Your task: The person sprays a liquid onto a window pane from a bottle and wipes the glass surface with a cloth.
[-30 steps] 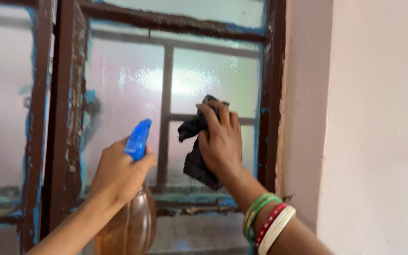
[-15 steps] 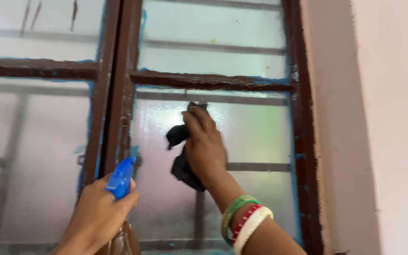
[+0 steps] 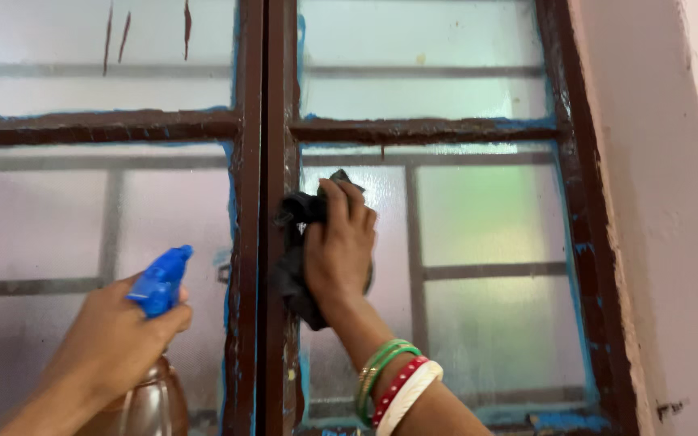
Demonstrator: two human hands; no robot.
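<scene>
Two hands engaged: dark cloth (image 3: 296, 250) is being pressed by right hand (image 3: 339, 246), fingers clenched on it, against window frame (image 3: 272, 202); spray bottle (image 3: 151, 355) is being gripped by left hand (image 3: 115, 339), left of frame.

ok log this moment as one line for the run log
left hand: holds spray bottle | right hand: presses dark cloth on frosted pane beside brown window frame
</scene>
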